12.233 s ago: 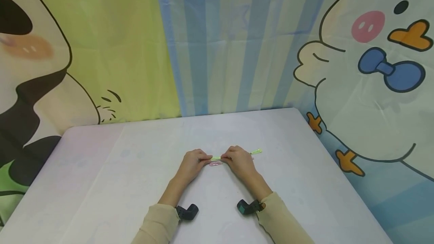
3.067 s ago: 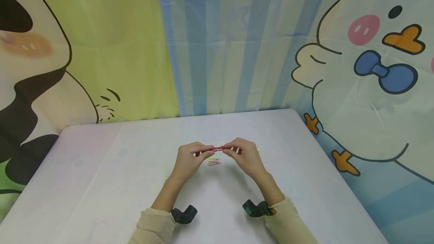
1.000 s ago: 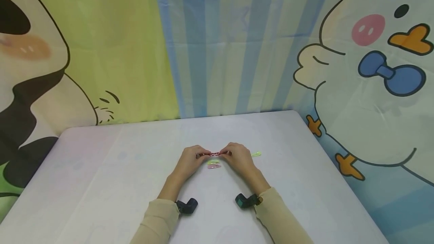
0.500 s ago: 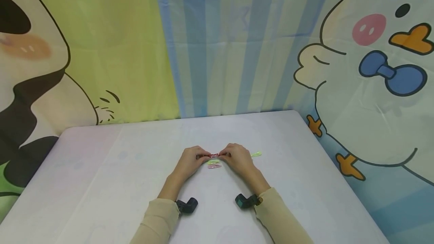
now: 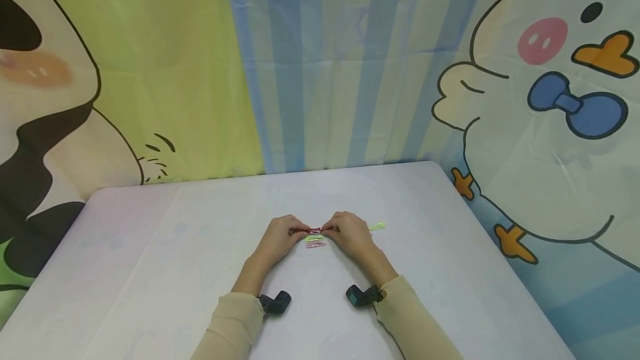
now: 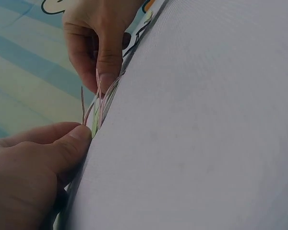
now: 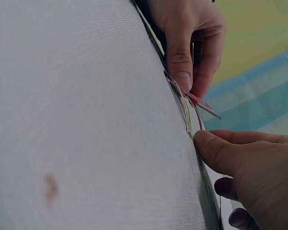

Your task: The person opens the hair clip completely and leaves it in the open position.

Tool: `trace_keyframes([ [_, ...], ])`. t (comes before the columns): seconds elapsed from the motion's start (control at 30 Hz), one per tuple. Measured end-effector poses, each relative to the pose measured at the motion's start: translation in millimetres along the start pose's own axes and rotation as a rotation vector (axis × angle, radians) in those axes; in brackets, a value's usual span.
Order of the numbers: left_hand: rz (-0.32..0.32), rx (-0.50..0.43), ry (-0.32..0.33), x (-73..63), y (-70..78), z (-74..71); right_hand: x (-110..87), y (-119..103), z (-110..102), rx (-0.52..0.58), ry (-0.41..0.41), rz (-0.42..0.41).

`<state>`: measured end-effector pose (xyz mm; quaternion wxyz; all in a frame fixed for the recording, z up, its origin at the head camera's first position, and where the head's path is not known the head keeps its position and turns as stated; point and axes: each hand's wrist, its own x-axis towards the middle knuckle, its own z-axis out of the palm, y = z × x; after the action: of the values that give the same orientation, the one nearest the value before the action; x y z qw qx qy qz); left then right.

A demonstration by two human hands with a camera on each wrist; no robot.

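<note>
Both hands meet at the middle of the table, pinching a red snap hair clip point(image 5: 314, 231) between them. The left hand point(image 5: 281, 236) grips its left end with thumb and forefinger, and the right hand point(image 5: 351, 234) holds the right end. A yellow-green hair clip point(image 5: 314, 238) lies just in front of it, with a pink hair clip point(image 5: 315, 245) nearer the person, the three roughly parallel. In the left wrist view, thin clip prongs point(image 6: 82, 103) stick up between the fingertips. Fingers cover the red clip's ends.
Another yellow-green clip point(image 5: 378, 226) lies right of the right hand, partly behind it. The white table point(image 5: 175, 271) ends at a cartoon-print curtain point(image 5: 330, 71) at the back. Dark wrist cameras point(image 5: 275, 303) sit at both cuffs.
Earlier the hands held a yellow-green clip, which now lies behind the pink one. The red clip, raised in the air 3 seconds ago, has come down close behind the yellow-green one.
</note>
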<state>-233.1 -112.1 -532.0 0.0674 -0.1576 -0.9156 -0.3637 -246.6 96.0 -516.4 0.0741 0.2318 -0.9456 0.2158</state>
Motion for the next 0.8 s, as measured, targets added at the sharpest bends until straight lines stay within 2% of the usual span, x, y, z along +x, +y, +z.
trace_keyframes([
  [0.27,-0.032,0.022,-0.041,2.8,2.9,-2.2,1.1,-0.9,-1.3,-0.014,-0.008,0.007],
  [0.8,-0.102,-0.033,-0.084,2.4,3.8,-4.8,0.4,-0.9,0.0,0.014,-0.017,0.028],
])
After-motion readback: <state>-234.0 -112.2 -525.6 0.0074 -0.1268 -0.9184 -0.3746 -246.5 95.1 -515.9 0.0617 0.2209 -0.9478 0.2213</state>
